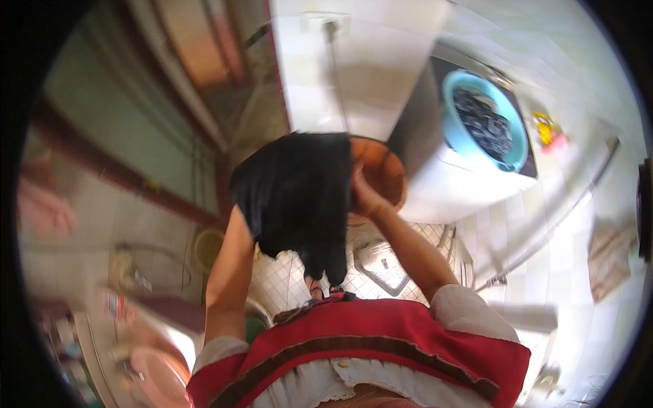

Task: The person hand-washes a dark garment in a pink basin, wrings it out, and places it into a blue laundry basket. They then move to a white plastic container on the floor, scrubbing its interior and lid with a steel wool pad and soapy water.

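Note:
A black cloth garment (301, 199) hangs spread out in front of me, its lower end falling towards my feet. My left hand is hidden behind the garment; only the forearm shows at its left edge. At the garment's right edge is my right hand (363, 196), partly covered by the cloth, so its fingers do not show clearly. Beyond that hand stands an orange-brown tub (385, 173), partly hidden by the garment. To the right, a light blue plastic basin (520, 137) holds dark wet-looking clothes (482, 122) on top of a white appliance (459, 188).
A grey-white plastic stool or lid (382, 262) is on the tiled floor near my feet. Left are a door frame (153, 191) and a yellowish round container (208, 249). A pink basin (160, 375) sits at lower left. A pipe (551, 232) runs along the right wall.

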A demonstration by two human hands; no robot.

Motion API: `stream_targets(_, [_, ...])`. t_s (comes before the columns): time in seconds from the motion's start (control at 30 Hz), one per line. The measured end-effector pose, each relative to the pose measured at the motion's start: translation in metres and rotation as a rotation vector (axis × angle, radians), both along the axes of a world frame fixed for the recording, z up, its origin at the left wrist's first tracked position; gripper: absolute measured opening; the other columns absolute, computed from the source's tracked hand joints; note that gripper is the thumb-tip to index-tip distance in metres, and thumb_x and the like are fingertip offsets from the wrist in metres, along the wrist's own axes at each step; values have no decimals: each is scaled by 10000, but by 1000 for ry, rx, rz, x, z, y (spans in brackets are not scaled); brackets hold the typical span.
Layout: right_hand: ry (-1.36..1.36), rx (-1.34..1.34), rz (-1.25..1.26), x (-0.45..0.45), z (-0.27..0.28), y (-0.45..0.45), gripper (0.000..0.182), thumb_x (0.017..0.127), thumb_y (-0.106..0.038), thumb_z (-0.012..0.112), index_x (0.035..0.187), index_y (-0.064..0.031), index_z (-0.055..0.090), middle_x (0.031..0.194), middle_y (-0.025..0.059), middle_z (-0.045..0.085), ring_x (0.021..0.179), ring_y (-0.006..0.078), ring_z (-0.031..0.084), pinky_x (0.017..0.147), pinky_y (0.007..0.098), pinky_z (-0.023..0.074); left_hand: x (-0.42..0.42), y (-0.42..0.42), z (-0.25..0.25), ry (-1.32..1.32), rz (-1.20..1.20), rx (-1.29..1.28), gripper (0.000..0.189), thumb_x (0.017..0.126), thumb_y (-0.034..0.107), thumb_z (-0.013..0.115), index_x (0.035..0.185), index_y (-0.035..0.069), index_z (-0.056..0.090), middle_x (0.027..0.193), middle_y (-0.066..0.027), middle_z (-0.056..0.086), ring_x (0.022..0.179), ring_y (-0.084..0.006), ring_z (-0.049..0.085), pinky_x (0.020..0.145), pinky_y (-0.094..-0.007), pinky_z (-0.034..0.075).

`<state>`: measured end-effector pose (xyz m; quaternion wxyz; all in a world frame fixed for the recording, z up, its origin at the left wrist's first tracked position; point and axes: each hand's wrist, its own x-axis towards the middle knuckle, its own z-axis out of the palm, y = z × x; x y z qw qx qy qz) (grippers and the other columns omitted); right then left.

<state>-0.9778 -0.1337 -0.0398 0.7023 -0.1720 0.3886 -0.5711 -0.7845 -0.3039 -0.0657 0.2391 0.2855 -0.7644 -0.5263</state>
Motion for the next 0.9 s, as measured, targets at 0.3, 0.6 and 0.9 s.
stream_targets(0.3, [329, -164, -345, -10, 12, -10, 478, 642, 49, 551, 1117, 64, 506, 1044, 140, 587, 984, 265, 561, 881, 335, 445, -54, -54, 3, -141, -226, -208, 520, 827, 230, 626, 1248, -24, 457, 1207, -133, 539, 1089, -203, 527, 931, -319, 422])
stream_targets(0.6, [22, -176, -449, -17, 44, -45, 453, 570, 127, 418, 999, 59, 546, 955, 165, 611, 823, 257, 616, 739, 339, 534, 20, -129, 23, 469, -551, 848, 547, 884, 375, 508, 1265, -11, 433, 1206, -136, 536, 1125, -254, 505, 961, -388, 399])
stream_targets(0.9, [-362, -13, -318, -29, 60, -122, 285, 628, 88, 415, 883, 92, 544, 808, 153, 594, 710, 262, 610, 680, 354, 551, -1, -72, 8, 570, -66, 1052, 1134, 592, 884, 277, 1346, 39, 344, 1323, -116, 425, 1168, -234, 432, 962, -374, 374])
